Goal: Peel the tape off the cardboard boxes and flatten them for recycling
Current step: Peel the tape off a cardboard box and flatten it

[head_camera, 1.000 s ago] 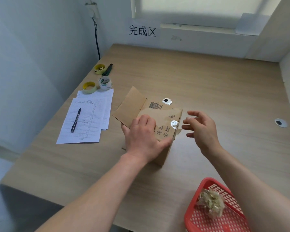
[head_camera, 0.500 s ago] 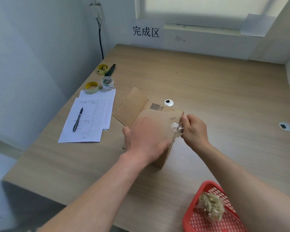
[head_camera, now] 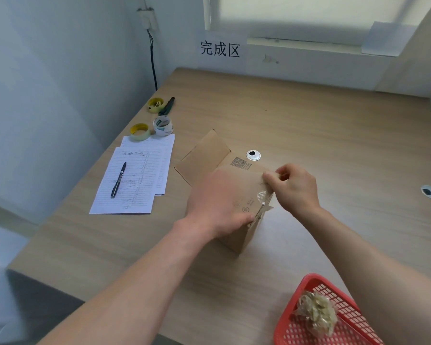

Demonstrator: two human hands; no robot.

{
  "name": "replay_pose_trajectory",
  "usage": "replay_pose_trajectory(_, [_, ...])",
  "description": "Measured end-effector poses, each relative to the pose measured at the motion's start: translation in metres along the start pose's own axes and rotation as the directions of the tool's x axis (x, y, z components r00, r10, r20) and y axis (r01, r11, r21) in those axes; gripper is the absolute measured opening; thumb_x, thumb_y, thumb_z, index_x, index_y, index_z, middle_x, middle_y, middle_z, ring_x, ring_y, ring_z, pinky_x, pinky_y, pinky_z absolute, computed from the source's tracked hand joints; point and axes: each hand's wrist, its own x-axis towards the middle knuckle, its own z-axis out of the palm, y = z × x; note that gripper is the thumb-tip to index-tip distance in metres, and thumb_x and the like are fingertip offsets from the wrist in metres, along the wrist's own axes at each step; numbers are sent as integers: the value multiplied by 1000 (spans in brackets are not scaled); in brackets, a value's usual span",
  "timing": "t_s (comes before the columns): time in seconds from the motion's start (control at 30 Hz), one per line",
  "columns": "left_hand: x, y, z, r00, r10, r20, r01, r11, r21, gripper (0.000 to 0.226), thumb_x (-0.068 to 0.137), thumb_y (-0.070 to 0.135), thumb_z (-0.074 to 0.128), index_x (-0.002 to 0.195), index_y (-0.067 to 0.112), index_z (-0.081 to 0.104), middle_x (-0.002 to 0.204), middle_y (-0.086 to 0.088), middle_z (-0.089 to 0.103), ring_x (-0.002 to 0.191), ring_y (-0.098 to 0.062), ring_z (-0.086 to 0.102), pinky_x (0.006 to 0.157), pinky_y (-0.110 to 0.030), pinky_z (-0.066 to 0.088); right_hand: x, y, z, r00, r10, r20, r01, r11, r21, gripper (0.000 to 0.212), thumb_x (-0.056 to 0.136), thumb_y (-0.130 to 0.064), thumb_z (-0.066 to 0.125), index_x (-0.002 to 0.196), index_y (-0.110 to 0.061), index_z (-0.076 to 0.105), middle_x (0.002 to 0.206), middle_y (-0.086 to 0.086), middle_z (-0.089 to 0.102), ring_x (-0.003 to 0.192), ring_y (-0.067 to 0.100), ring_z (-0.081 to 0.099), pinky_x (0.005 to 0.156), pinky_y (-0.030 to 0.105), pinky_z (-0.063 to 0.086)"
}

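On top of a pale wooden counter [head_camera: 309, 125], set in a corner between light blue walls, one brown cardboard box [head_camera: 237, 195] was stood near the middle. One flap of the box was folded out flat to the left, and a small square code was printed on its top. A white paper sign [head_camera: 220, 49] with three black marks was stuck on the back wall under a window. Two round holes were cut in the counter, one [head_camera: 253, 155] just behind the box and one [head_camera: 429, 191] far to the right.

The left hand [head_camera: 217, 202] was laid on the box, with its fingers bent over the near edge to hold it. The right hand [head_camera: 295, 186] was curled, and a strip of clear shiny tape [head_camera: 263, 197] at the box's right edge was pinched by it.

Three rolls of tape [head_camera: 162, 125] were placed by the left wall. Two sheets of lined paper [head_camera: 135, 180] were spread below them, and one black pen [head_camera: 118, 179] was laid on top. One red plastic basket [head_camera: 309, 324] with small holes was set at the near right, and one crumpled ball of old tape [head_camera: 317, 311] was kept inside it.
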Motion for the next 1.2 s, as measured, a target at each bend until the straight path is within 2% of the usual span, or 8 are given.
replay_pose_trajectory(0.23, [0,-1,3,1000,0,-13,0,1000,-8,65,69,75,65,117,33,55,125,9,41,119,-18,37,100,-37,37,10,-8,1,996,-34,-82,16,976,-217,40,99,-24,46,64,-5,45,59,10,46,63,31,40,53,39,24])
replay_pose_trajectory(0.37, [1,-2,3,1000,-6,-7,6,1000,-1,67,68,77,65,119,35,55,126,10,40,119,-18,37,100,-37,37,5,-2,15,932,337,-129,-304,925,227,25,78,-26,46,58,-13,44,58,14,45,57,28,47,57,44,50])
replay_pose_trajectory(0.43, [2,-2,3,1000,-9,-7,9,1000,-9,67,67,77,65,119,35,55,126,10,40,120,-18,36,100,-36,36,-7,-1,19,863,500,-71,-377,732,567,18,76,-19,50,60,-12,44,63,10,44,60,23,47,63,53,60])
replay_pose_trajectory(0.53, [5,-3,3,1000,-7,-8,7,1000,-18,66,66,77,67,116,35,55,126,11,40,121,-18,36,99,-36,35,-30,0,25,851,525,-15,-291,495,819,29,83,2,50,58,-7,43,61,8,47,64,22,54,68,39,56])
replay_pose_trajectory(0.67, [8,-4,5,1000,-7,-8,7,1000,-27,66,64,77,68,114,35,56,126,12,40,122,-18,35,98,-36,34,-62,8,36,952,289,-100,-132,681,720,19,72,-14,56,61,-16,71,87,-2,76,87,20,69,80,44,55])
replay_pose_trajectory(0.77, [9,-5,5,1000,-5,-9,4,999,-40,66,64,77,69,114,35,56,126,12,41,123,-18,34,97,-36,34,-78,20,38,971,182,-153,-39,755,654,19,70,-9,59,51,-13,61,106,3,75,103,21,69,87,45,55])
replay_pose_trajectory(0.9, [9,-7,5,1000,4,-4,-4,998,-60,66,64,75,70,114,35,56,125,12,40,124,-17,33,97,-36,32,-87,20,26,977,130,-166,22,720,693,23,66,-4,60,54,9,45,87,9,76,90,22,71,76,39,56])
replay_pose_trajectory(1.2, [8,-9,4,1000,21,12,-20,996,-86,66,65,74,71,117,36,56,128,13,38,127,-16,31,100,-36,30,-79,6,6,976,210,-66,-78,613,786,23,61,0,52,80,-13,49,61,9,62,54,13,57,51,23,49])
